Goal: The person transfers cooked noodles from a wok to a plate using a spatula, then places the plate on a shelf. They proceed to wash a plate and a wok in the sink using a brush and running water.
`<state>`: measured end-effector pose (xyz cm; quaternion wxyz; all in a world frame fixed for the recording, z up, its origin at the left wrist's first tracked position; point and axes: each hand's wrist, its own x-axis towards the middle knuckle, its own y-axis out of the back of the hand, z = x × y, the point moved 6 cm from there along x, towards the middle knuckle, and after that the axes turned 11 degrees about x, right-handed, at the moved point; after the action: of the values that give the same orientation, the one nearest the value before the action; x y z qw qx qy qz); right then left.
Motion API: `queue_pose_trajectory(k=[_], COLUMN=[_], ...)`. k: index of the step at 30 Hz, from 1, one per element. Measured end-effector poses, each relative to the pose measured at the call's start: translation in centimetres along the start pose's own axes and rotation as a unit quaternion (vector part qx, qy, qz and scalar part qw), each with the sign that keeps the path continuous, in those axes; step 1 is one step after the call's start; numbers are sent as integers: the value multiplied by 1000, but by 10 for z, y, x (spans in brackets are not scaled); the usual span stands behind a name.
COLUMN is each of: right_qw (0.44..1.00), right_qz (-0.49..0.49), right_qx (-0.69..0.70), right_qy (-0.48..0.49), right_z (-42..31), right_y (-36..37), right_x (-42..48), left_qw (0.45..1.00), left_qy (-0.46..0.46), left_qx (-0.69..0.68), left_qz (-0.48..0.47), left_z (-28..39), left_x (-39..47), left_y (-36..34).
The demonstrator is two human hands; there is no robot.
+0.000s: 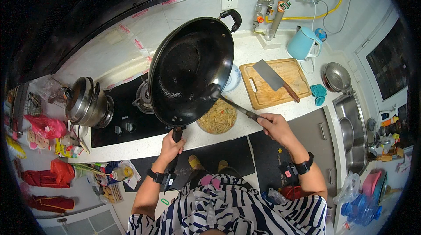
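My left hand (171,147) grips the handle of a large black wok (190,67). The wok is tilted to the right, so its dark, nearly bare inside faces me. In my right hand (274,129) is the handle of a metal cooking spatula (236,106), whose blade rests against the wok's lower right wall. Below that rim a bowl of noodles (217,116) stands on the white counter, its upper part hidden by the wok. A plate with a blue pattern (233,78) shows partly behind the wok's right side.
A wooden cutting board (263,93) carries a cleaver (271,77). Beyond it stands a light blue electric kettle (302,44). A teal cloth (318,94) lies near a metal strainer (338,76) and the sink (358,129). On the gas hob (128,116) sits a lidded steel pot (84,103).
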<state>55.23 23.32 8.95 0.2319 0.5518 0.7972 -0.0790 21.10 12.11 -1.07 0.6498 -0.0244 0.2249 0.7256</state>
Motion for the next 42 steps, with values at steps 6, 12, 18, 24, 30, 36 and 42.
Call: queue_pose_trajectory(k=[6, 12, 18, 24, 30, 36, 42], right_qw=[994, 992, 994, 999, 994, 956, 979], right_qz=[-15, 14, 15, 11, 66, 41, 39], right_qx=[-111, 121, 102, -50, 88, 272, 189], right_qy=[-13, 17, 19, 12, -6, -104, 59], right_z=[-16, -7, 16, 16, 40, 65, 44], right_y=[23, -15, -25, 3, 9, 0, -52], right_x=[-39, -11, 7, -33, -66, -67, -32], left_qw=[1000, 1000, 999, 1000, 1000, 998, 983], left_qy=[-8, 1, 17, 2, 5, 15, 60], left_qx=[15, 0, -25, 18, 2, -52, -159], left_qz=[13, -6, -15, 4, 4, -20, -66], left_z=[-3, 0, 3, -1, -2, -10, -9], left_x=[-3, -1, -4, -1, 4, 7, 1], left_y=[8, 2, 3, 16, 17, 21, 28])
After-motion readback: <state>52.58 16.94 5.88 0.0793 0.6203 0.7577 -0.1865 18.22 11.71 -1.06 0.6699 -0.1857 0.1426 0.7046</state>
